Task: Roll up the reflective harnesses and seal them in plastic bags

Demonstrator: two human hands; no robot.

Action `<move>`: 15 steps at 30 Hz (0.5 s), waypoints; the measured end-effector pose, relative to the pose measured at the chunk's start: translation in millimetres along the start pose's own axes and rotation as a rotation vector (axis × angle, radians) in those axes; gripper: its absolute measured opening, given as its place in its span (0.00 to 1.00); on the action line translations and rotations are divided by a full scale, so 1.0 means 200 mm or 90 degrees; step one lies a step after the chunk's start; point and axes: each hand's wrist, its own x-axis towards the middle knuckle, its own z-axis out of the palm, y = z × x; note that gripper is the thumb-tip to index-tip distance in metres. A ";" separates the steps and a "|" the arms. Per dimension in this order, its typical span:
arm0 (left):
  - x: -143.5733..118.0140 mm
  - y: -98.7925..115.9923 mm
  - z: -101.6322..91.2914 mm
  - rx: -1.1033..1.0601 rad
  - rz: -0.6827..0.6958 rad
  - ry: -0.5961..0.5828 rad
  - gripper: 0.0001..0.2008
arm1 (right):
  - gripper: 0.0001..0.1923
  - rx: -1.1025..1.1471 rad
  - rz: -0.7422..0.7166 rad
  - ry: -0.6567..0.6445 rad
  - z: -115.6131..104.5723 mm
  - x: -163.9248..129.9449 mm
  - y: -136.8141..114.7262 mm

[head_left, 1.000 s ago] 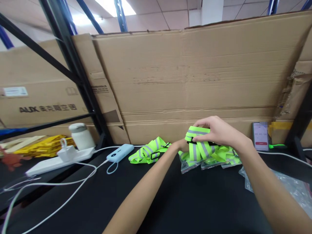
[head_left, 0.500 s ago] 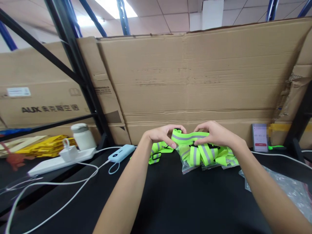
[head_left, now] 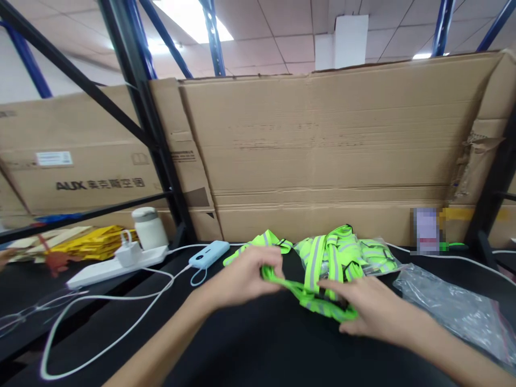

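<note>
A neon-green reflective strap (head_left: 300, 293) with grey stripes stretches between my two hands above the black table. My left hand (head_left: 256, 274) is closed around its left end. On the other side, my right hand (head_left: 371, 309) pinches the bunched right part between thumb and fingers; motion smears it somewhat. Part of the strap still trails up over a heap of similar straps (head_left: 338, 244), some in clear plastic bags, just behind the hands. Another green strap (head_left: 268, 239) lies to the left of that heap, partly behind my left hand.
A blue power bank (head_left: 209, 253), a white power strip (head_left: 116, 267) with cables, and a white bottle (head_left: 149, 228) are at left. Clear plastic bags (head_left: 455, 306) lie at right. A phone (head_left: 427, 231) leans on the cardboard wall (head_left: 322, 145). Black rack posts (head_left: 161, 161) flank the table.
Both hands have come down and nearer, drawing the strap off the heap toward me. My left hand now grips its end, and the strap spans between the hands.
</note>
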 end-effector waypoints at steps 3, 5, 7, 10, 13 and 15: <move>-0.27 0.04 0.15 0.087 0.039 -0.042 0.08 | 0.34 -0.084 -0.081 0.037 0.15 -0.18 -0.05; -0.40 0.06 0.23 0.160 0.060 -0.061 0.11 | 0.29 -0.155 -0.122 0.126 0.22 -0.28 -0.06; -0.48 0.07 0.27 0.205 0.059 -0.058 0.14 | 0.27 -0.218 -0.118 0.220 0.25 -0.34 -0.04; -0.53 0.08 0.27 0.225 0.001 -0.065 0.17 | 0.23 -0.275 -0.095 0.255 0.27 -0.41 -0.01; -0.55 0.08 0.24 0.209 -0.054 -0.092 0.24 | 0.22 -0.290 -0.110 0.254 0.27 -0.47 0.00; -0.58 0.06 0.23 0.216 -0.066 -0.062 0.30 | 0.23 -0.278 -0.119 0.275 0.26 -0.51 0.02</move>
